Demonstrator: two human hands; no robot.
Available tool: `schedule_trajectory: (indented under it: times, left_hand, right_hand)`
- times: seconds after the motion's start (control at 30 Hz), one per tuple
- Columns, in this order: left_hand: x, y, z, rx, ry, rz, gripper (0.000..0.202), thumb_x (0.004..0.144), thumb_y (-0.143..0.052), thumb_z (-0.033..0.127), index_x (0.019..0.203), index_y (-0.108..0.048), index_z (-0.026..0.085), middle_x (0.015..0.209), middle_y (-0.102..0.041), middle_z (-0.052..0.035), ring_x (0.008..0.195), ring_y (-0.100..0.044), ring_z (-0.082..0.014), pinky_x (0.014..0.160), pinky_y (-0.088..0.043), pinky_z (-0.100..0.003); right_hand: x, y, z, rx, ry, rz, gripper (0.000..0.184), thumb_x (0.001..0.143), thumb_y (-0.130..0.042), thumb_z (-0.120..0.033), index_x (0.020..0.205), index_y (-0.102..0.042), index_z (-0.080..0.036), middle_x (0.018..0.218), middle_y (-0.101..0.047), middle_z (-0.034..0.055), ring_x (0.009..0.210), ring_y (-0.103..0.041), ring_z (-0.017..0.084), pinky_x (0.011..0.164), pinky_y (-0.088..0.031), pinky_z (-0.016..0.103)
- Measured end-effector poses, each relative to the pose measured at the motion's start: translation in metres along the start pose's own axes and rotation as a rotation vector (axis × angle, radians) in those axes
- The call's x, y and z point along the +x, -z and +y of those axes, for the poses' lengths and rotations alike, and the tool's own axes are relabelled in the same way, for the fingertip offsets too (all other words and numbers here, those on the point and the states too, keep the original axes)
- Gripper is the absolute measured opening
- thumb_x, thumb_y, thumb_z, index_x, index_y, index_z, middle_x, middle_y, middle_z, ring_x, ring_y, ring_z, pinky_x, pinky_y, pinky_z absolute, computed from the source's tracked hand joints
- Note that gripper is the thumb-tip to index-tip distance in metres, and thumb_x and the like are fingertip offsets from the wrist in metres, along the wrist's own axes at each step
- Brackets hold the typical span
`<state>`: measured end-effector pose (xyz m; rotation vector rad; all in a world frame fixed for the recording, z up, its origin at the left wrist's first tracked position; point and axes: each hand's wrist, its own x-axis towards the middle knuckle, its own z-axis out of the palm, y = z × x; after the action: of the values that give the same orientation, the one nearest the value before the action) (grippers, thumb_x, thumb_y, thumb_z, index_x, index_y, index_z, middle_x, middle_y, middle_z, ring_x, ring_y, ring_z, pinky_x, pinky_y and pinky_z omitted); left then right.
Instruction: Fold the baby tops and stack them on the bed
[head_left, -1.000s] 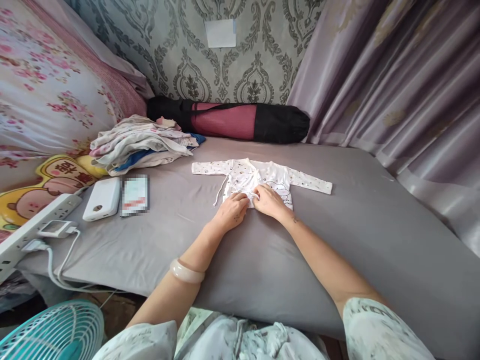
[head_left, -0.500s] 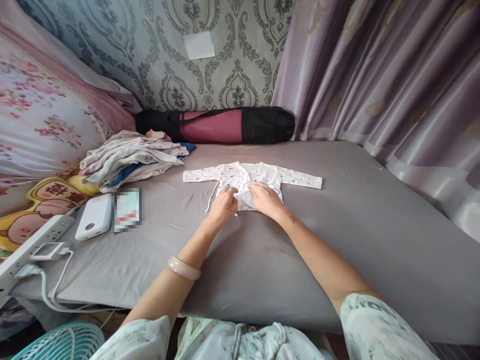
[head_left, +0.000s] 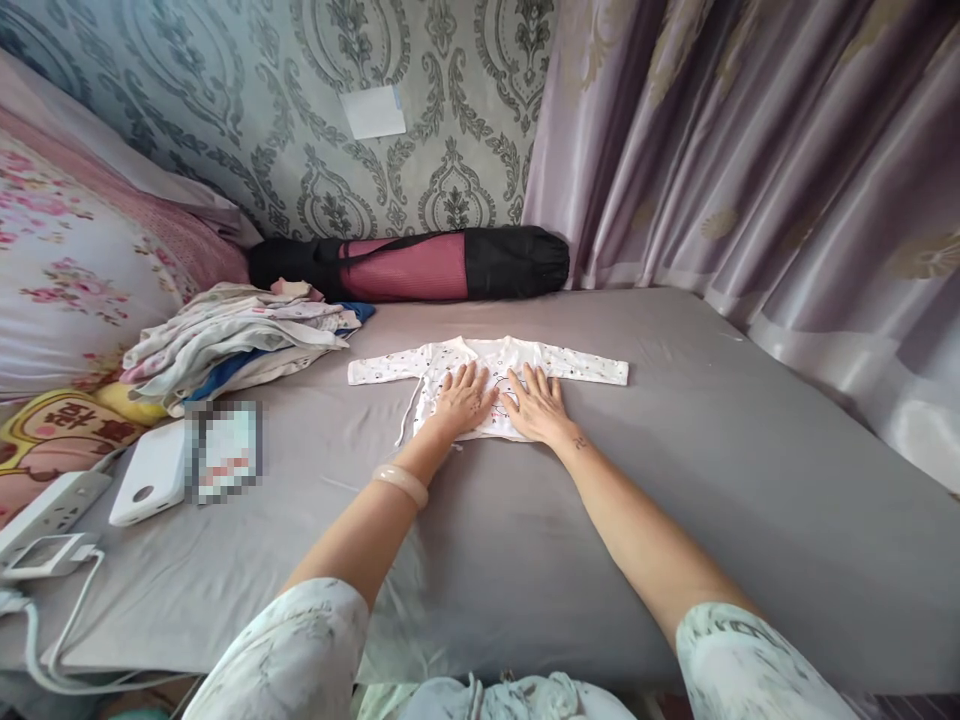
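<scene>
A small white baby shirt point(head_left: 484, 355) with a scattered print lies spread on the grey sheet point(head_left: 720, 460), both sleeves stretched out sideways. A thin tie string trails from its left side. My left hand point(head_left: 463, 402) rests flat on the left half of the shirt's front, fingers spread. On the right half, my right hand point(head_left: 536, 402) lies palm down, its fingers also apart. Between the two hands part of a printed figure shows; the rest of it is covered by my right hand.
Folded clothes point(head_left: 240, 330) are piled at the back left. Nearer stand a white power bank point(head_left: 150, 475), a blurred-out flat item point(head_left: 225, 452) and a power strip point(head_left: 56, 515) with cables. A rolled mat bag point(head_left: 405, 265) lies along the wall, beside curtains point(head_left: 645, 150).
Both hands have gone from curled fingers gathered at the shirt's front to lying flat and spread on it. The front looks smoother, and the whole view has shifted slightly.
</scene>
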<state>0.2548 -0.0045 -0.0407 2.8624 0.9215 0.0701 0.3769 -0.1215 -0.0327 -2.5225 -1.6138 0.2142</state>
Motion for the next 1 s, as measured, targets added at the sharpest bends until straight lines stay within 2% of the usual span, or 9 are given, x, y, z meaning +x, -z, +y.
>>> schedule_trajectory:
  times: [0.2,0.33,0.43,0.53,0.7,0.8,0.9,1.0]
  left_hand:
    - [0.0,-0.002,0.002,-0.005,0.035,0.004,0.065,0.099,-0.022,0.051,0.153,-0.029,0.014,0.161,-0.022,-0.0169,0.149,-0.019,-0.0323,0.118,-0.019,-0.056]
    - [0.007,0.004,0.009,0.039,0.061,-0.003,0.06,0.098,-0.032,0.044,0.149,-0.036,0.012,0.159,-0.028,-0.0207,0.148,-0.022,-0.0357,0.116,-0.019,-0.06]
    - [0.011,0.006,0.011,0.088,-0.044,0.089,0.055,0.094,-0.041,0.033,0.145,-0.042,0.012,0.158,-0.03,-0.0187,0.148,-0.021,-0.0338,0.119,-0.016,-0.055]
    - [0.012,0.002,0.009,0.068,-0.148,0.105,0.053,0.098,-0.033,0.032,0.147,-0.039,0.014,0.158,-0.034,-0.0136,0.149,-0.022,-0.0283,0.121,-0.016,-0.049]
    - [0.008,-0.006,0.005,0.004,-0.101,0.064,0.057,0.101,-0.026,0.042,0.149,-0.037,0.012,0.158,-0.031,-0.0155,0.149,-0.022,-0.027,0.121,-0.019,-0.046]
    - [0.009,-0.005,0.004,-0.03,-0.07,0.07,0.056,0.101,-0.028,0.043,0.148,-0.036,0.015,0.159,-0.032,-0.014,0.149,-0.022,-0.0252,0.12,-0.021,-0.046]
    - [0.014,0.0,0.005,-0.051,-0.042,0.071,0.048,0.101,-0.031,0.039,0.142,-0.044,0.019,0.155,-0.04,-0.0118,0.146,-0.03,-0.0237,0.118,-0.025,-0.047]
    - [0.02,0.005,0.005,-0.025,-0.043,0.128,0.041,0.1,-0.032,0.033,0.131,-0.053,0.018,0.146,-0.05,-0.0126,0.139,-0.04,-0.024,0.116,-0.026,-0.046]
  right_hand:
    - [0.0,-0.001,0.002,-0.007,0.012,-0.007,0.064,0.1,-0.023,-0.056,0.156,-0.026,-0.025,0.164,-0.017,0.0134,0.15,-0.01,0.035,0.116,-0.009,0.059]
    - [-0.001,0.001,0.001,-0.001,0.008,-0.017,0.064,0.1,-0.024,-0.056,0.156,-0.027,-0.025,0.164,-0.016,0.0137,0.15,-0.01,0.034,0.117,-0.008,0.058]
    - [-0.003,0.002,0.0,0.003,0.024,0.011,0.061,0.101,-0.026,-0.052,0.155,-0.029,-0.024,0.164,-0.016,0.0124,0.15,-0.011,0.033,0.118,-0.006,0.058]
    - [-0.004,0.001,0.0,0.002,0.039,0.012,0.06,0.101,-0.026,-0.049,0.155,-0.031,-0.023,0.163,-0.019,0.0114,0.15,-0.013,0.032,0.118,-0.009,0.057]
    - [-0.003,-0.003,0.001,-0.019,0.041,0.034,0.058,0.101,-0.027,-0.046,0.155,-0.031,-0.025,0.163,-0.02,0.0104,0.149,-0.016,0.033,0.117,-0.011,0.058]
    - [-0.003,-0.002,0.002,-0.022,0.035,0.026,0.058,0.101,-0.027,-0.046,0.155,-0.029,-0.026,0.163,-0.019,0.0097,0.149,-0.015,0.033,0.117,-0.011,0.058]
    - [-0.004,0.0,0.0,-0.032,0.038,0.022,0.058,0.101,-0.027,-0.046,0.155,-0.031,-0.024,0.163,-0.02,0.0105,0.149,-0.015,0.033,0.117,-0.008,0.059]
    - [-0.006,0.002,-0.006,-0.06,0.087,0.082,0.058,0.101,-0.026,-0.04,0.154,-0.034,-0.017,0.162,-0.021,0.0131,0.15,-0.014,0.031,0.119,-0.001,0.055]
